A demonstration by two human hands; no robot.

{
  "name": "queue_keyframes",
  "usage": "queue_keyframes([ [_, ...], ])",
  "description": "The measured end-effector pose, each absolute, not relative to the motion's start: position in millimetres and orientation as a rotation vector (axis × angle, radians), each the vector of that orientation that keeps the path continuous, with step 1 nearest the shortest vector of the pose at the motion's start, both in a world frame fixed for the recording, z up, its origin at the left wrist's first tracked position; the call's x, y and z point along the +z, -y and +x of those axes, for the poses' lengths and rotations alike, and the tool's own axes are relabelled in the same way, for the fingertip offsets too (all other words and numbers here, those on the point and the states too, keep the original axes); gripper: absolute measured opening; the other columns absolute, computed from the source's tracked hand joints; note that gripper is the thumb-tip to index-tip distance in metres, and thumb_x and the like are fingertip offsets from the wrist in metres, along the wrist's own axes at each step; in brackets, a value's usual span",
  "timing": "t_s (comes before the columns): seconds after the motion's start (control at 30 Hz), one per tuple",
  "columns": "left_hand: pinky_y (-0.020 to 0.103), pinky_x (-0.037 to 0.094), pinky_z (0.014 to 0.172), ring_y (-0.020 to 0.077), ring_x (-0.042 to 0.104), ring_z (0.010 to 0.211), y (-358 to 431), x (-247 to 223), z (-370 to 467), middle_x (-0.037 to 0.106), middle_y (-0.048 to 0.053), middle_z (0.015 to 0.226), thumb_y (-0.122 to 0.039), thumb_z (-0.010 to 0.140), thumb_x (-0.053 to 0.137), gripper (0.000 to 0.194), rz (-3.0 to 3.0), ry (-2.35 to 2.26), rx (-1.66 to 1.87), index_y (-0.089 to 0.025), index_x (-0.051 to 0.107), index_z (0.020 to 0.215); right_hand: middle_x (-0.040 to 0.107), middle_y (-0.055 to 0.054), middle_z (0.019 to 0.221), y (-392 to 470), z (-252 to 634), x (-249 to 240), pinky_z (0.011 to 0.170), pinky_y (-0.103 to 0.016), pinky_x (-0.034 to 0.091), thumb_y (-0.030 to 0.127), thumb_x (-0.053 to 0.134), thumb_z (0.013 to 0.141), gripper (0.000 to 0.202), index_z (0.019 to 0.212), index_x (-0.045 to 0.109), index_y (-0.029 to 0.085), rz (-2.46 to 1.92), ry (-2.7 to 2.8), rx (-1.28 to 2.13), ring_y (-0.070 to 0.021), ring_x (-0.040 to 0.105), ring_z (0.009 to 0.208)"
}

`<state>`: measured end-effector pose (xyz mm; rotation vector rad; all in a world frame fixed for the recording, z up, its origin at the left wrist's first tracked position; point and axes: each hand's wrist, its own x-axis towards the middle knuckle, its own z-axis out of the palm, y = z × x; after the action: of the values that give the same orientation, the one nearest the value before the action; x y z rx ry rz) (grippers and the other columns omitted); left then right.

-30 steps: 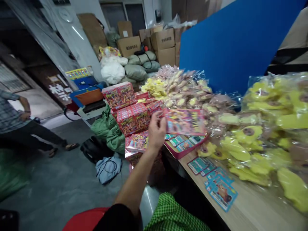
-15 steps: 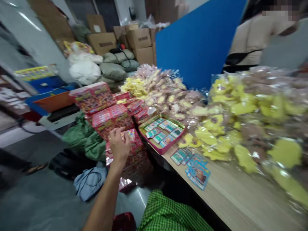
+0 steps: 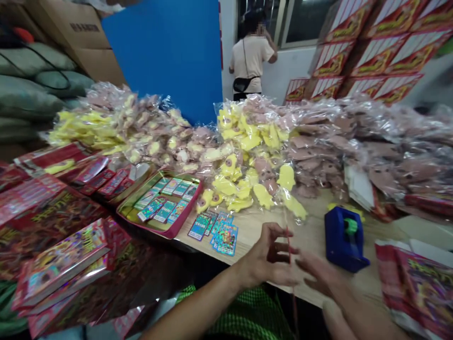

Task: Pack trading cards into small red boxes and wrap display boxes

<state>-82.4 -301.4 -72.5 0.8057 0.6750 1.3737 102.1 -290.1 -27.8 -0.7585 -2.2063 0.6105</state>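
Observation:
My left hand (image 3: 271, 257) is closed on a thin, flat red packet (image 3: 289, 250), turned edge-on to me, so its faces are hidden. Just right of it, my right hand (image 3: 327, 278) is blurred, fingers stretched out and apart, close to the packet; contact cannot be made out. A blue tape dispenser (image 3: 334, 241) with a green core stands beyond the right hand. Left of my hands, loose picture cards (image 3: 224, 238) lie on the wooden table (image 3: 247, 229). A pink-rimmed tin tray (image 3: 173, 232) holds several small stacks of cards.
Bagged yellow and brown plush pieces (image 3: 244, 141) are heaped along the table's back. Red printed packets (image 3: 421, 293) lie at right, red boxes (image 3: 67, 264) at left. A blue panel (image 3: 166, 56) and a person (image 3: 249, 56) are behind. Red cartons (image 3: 375, 52) are stacked far right.
My view has swung right. My left hand has come from the red boxes to the table front and now holds a thin red packet. My right hand has come into view.

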Motion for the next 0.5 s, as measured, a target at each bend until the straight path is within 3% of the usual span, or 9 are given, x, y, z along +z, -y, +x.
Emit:
queue_keyframes([
  [0.1,0.049,0.047,0.100,0.0299,0.060,0.118,317.9,-76.8,-90.4,0.050,0.009,0.139,-0.034,0.042,0.103,0.099,0.933,-0.579,1.166,-0.028,0.047,0.123,0.061,-0.008,0.144,267.4,96.5,-17.3,0.091,-0.042,0.061,0.030,0.043,0.104,0.050,0.153,0.049,0.031,-0.665,2.250,0.515,-0.0292,0.064,0.125],
  [0.17,0.050,0.048,0.101,0.0316,0.063,0.118,326.4,-75.5,-90.3,0.055,0.009,0.137,-0.035,0.043,0.103,0.098,0.935,-0.543,1.138,-0.028,0.049,0.124,0.069,-0.006,0.126,256.7,94.1,-11.7,0.089,-0.037,0.060,0.028,0.047,0.103,0.033,0.131,0.064,0.031,-0.625,2.216,0.524,-0.0256,0.067,0.115],
  [0.27,0.049,0.049,0.103,0.0323,0.066,0.115,330.6,-69.5,-87.3,0.065,0.010,0.129,-0.034,0.048,0.101,0.092,0.784,-0.572,1.265,-0.024,0.051,0.125,0.070,-0.005,0.111,247.6,95.9,-15.1,0.085,-0.034,0.057,0.033,0.055,0.101,0.013,0.101,0.068,0.028,-0.739,2.106,0.672,-0.0247,0.067,0.106],
  [0.33,0.047,0.051,0.102,0.0317,0.069,0.113,328.4,-64.0,-86.2,0.070,0.011,0.124,-0.031,0.055,0.098,0.084,0.642,-0.635,1.386,-0.022,0.053,0.125,0.068,-0.007,0.124,244.9,101.7,-28.5,0.088,-0.036,0.058,0.042,0.060,0.099,0.021,0.112,0.069,0.029,-0.894,1.951,0.846,-0.0270,0.066,0.113],
  [0.43,0.043,0.054,0.097,0.0298,0.072,0.106,321.1,-56.6,-84.7,0.074,0.011,0.119,-0.031,0.062,0.095,0.073,0.538,-0.709,1.523,-0.019,0.059,0.125,0.067,-0.009,0.137,243.6,114.7,-62.4,0.092,-0.038,0.060,0.054,0.066,0.094,0.049,0.136,0.065,0.027,-1.012,1.723,1.321,-0.0307,0.065,0.122],
  [0.5,0.041,0.055,0.095,0.0280,0.074,0.101,314.8,-53.8,-82.7,0.076,0.012,0.115,-0.033,0.063,0.095,0.068,0.556,-0.730,1.572,-0.017,0.065,0.123,0.073,-0.009,0.126,241.1,122.1,-87.8,0.086,-0.036,0.063,0.058,0.072,0.089,0.048,0.124,0.073,0.026,-1.016,1.588,1.534,-0.0329,0.068,0.118],
])
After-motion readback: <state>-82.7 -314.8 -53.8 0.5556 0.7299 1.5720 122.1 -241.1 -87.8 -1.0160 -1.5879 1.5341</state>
